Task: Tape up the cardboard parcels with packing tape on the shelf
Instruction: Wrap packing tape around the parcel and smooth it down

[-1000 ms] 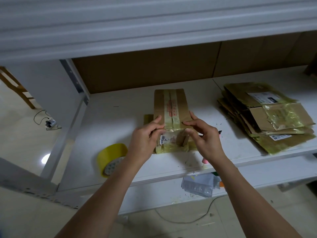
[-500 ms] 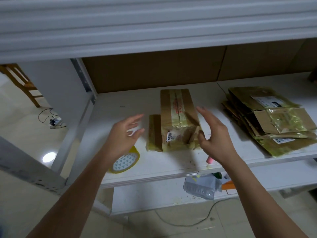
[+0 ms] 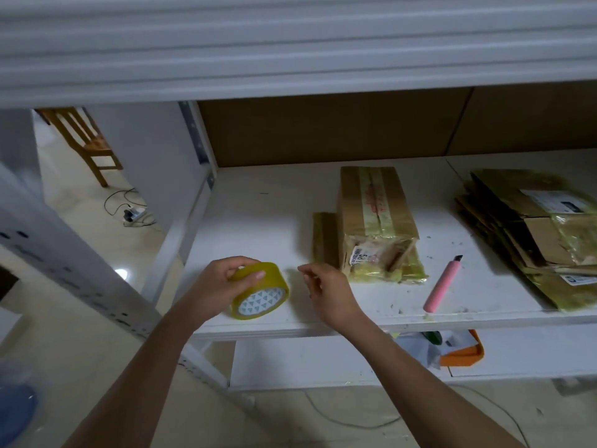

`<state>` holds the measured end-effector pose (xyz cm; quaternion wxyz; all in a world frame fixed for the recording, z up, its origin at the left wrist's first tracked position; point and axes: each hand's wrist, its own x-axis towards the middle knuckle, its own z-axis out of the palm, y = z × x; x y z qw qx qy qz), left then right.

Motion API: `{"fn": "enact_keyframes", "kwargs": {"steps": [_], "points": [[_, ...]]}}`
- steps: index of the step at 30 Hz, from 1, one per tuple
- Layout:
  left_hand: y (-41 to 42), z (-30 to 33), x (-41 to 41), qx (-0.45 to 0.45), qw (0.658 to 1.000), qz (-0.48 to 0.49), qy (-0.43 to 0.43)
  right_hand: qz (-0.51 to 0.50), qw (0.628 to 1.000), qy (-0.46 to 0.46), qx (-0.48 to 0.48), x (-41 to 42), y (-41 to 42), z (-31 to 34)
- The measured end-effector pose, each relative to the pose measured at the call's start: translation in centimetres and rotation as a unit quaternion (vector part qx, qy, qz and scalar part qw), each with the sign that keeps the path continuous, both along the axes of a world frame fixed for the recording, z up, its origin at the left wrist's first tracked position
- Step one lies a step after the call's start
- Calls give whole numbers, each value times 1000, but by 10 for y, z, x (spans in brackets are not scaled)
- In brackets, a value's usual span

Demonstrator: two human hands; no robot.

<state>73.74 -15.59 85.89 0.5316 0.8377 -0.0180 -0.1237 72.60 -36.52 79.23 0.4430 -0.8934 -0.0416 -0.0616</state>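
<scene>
Your left hand (image 3: 215, 287) grips the roll of yellow packing tape (image 3: 261, 291) at the front of the white shelf (image 3: 258, 221), fingers curled over its top edge and thumb on the near side — the roll is tilted so its white core label with small triangles faces you. Your right hand (image 3: 326, 292) hovers just beside the roll, apart from it, with its fingers loosely curled and thumb and forefinger close together; you cannot tell whether they pinch a tape end or nothing at all. Behind your right hand lies the cardboard parcel (image 3: 374, 215), long side running away from you, a strip of tape down its top and its near end wrapped in crinkled yellowish tape with a small white label. A flat taped piece (image 3: 324, 240) lies against its left side. To the right of the parcel rests a pink utility knife (image 3: 443, 284), blade end pointing away — near the shelf's front edge. Farther right sits a stack of flattened taped parcels (image 3: 533, 234).
</scene>
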Motion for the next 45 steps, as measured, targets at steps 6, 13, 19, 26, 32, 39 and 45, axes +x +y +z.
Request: {"fn": "enact_keyframes", "kwargs": {"steps": [6, 13, 19, 26, 32, 39, 45], "points": [[11, -1, -9, -62, 998, -16, 15, 43, 993, 99, -55, 15, 12, -4], [14, -1, -9, -86, 996, -22, 25, 48, 993, 86, -66, 20, 9, -6], [14, -9, -10, -122, 992, -7, -22, 14, 997, 73, -8, 19, 9, -10], [27, -21, -13, -109, 992, -55, 13, 20, 996, 82, -7, 16, 4, -6], [40, 7, -10, -157, 987, -18, -37, 62, 996, -57, -24, 14, 6, 25], [41, 55, -2, -184, 974, -76, -107, 37, 996, -77, 41, 7, 0, 92], [4, 64, 5, -165, 973, -114, -116, -43, 991, -116, 43, -8, -36, 106]]}}
